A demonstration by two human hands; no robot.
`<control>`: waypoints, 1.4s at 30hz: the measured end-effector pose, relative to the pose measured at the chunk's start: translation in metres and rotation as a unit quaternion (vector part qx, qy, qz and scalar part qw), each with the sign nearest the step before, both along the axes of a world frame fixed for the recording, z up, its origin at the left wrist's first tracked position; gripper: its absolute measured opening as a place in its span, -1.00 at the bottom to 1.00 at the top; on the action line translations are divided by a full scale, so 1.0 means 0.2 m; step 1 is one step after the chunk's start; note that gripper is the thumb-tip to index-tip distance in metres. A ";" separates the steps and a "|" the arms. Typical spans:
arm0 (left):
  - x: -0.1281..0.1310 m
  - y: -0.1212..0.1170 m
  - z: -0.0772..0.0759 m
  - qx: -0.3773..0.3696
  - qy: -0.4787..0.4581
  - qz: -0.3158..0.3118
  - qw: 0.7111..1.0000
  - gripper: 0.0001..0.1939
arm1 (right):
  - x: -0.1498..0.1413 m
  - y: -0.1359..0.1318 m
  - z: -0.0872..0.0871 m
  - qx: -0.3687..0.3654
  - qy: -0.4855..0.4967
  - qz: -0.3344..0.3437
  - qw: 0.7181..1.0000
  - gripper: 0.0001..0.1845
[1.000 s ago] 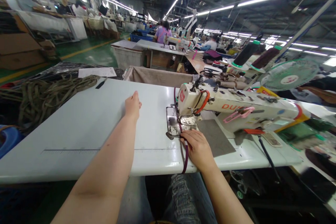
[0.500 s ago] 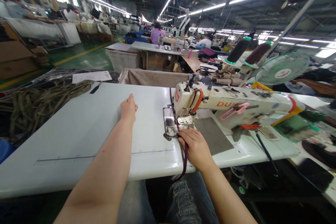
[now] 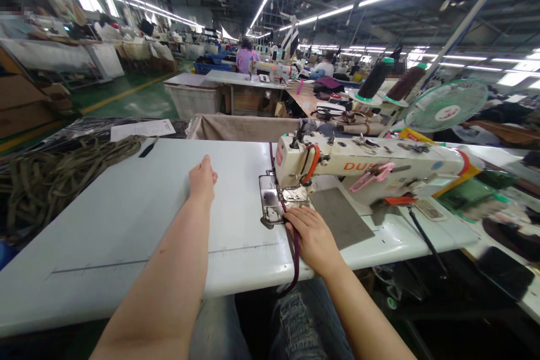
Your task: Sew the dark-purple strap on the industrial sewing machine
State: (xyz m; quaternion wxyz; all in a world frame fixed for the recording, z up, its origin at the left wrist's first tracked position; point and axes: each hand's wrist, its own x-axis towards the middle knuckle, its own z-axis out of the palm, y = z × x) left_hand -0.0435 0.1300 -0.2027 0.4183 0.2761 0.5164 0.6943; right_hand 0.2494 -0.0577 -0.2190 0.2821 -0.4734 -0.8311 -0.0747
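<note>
Maroon strap (image 3: 296,247) under right hand (image 3: 313,238); sewing machine (image 3: 363,166) reads "DU".

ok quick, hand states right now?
Left hand: loosely curled on the table, holding nothing.
Right hand: flat, pressing the strap by the sewing machine, not gripping it.

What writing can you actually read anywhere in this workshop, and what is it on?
"DU": orange letters on the arm of the sewing machine; the rest is hidden behind pink scissors.
Red sticker on the machine head: too small to read.
Fan hub label: blurred.
Paper sheet on the far table: unreadable.
</note>
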 end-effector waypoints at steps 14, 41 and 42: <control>0.00 0.01 -0.01 -0.005 -0.002 -0.001 1.000 -0.48 | 0.01 0.00 -0.01 0.017 0.022 0.020 0.999 -0.72; 0.01 0.01 0.01 -0.019 0.008 -0.003 1.000 -0.47 | 0.02 0.01 0.00 0.015 0.007 0.026 1.000 -0.71; 0.00 0.01 0.01 -0.018 0.008 -0.003 1.000 -0.47 | 0.02 0.01 0.00 0.015 0.006 0.026 1.000 -0.70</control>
